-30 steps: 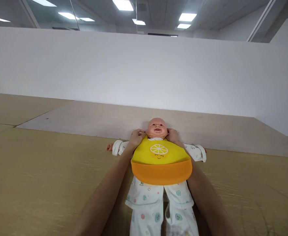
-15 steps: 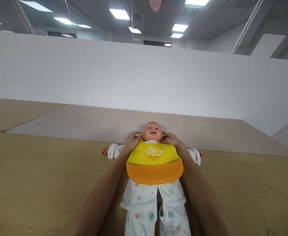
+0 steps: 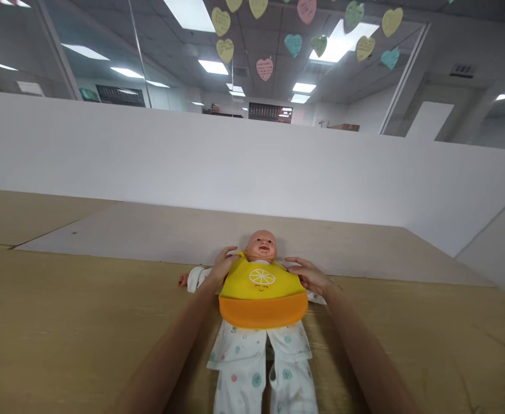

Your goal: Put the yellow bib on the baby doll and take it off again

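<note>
A baby doll (image 3: 259, 245) lies on its back near the far edge of a tan wood-grain desk (image 3: 84, 322), about midway along that edge, with its head toward the far side and its legs toward the person. It wears a white onesie (image 3: 239, 345) printed with small coloured dots, and over the chest lies a yellow and orange silicone bib (image 3: 262, 302) with a citrus-slice face on it.

The left hand (image 3: 223, 267) sits at the bib's upper corner beside the doll's shoulder. Its curled fingers (image 3: 232, 253) touch that corner, but I cannot tell whether they are pinching it. The right hand (image 3: 309, 277) is on the other side, level with the bib's upper edge. Its fingers (image 3: 294, 263) are open and extended, reaching just beside the bib's edge.

A paler board (image 3: 149, 236) runs along the desk's far edge, against a white partition (image 3: 235, 167). Beyond the partition, paper hearts (image 3: 293, 45) in yellow, green, pink and blue hang beneath a ceiling with panel lights (image 3: 213, 66).
</note>
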`<state>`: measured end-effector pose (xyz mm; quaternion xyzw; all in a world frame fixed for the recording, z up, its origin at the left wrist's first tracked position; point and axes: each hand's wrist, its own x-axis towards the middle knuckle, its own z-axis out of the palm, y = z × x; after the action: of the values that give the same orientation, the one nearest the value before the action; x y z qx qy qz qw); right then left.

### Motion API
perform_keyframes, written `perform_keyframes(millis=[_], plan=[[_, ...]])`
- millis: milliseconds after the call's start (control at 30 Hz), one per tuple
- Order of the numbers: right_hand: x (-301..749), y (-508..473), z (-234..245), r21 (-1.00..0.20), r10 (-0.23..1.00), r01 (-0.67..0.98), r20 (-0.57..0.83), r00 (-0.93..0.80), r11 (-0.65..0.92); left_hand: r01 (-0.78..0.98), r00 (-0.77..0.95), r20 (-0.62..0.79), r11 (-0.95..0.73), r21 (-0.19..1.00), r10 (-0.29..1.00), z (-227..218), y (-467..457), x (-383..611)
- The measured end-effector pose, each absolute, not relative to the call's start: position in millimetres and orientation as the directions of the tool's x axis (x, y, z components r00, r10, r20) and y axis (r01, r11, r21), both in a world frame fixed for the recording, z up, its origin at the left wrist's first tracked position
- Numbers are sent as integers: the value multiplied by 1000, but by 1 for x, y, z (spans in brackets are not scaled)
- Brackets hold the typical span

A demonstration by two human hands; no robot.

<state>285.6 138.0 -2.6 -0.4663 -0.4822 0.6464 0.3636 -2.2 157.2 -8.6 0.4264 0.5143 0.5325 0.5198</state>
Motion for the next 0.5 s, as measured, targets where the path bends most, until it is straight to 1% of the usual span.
perform_keyframes(millis=[100,167,233,333,433,500], plan=[[289,115,-5,-963,921,-41,-242,-305,-267,-94,-77,-50,43,995,996,-3,126,-14],[290,101,-6,-967,933,-32,-236,-273,-254,-68,-71,-32,27,997,997,-2,104,-23],[290,91,-5,-970,946,-24,-229,-231,-241,-83,-53,-48,43,996,997,-4,84,-30],[289,79,-7,-975,966,-28,-212,-150,-218,-164,26,-46,50,985,999,-13,61,-36],[287,72,-15,-989,987,46,-143,-73,-140,-272,114,28,4,962,993,-25,48,-35],[287,70,-24,-993,996,86,-83,-32,-80,-328,77,41,-14,945,996,-33,46,-32]])
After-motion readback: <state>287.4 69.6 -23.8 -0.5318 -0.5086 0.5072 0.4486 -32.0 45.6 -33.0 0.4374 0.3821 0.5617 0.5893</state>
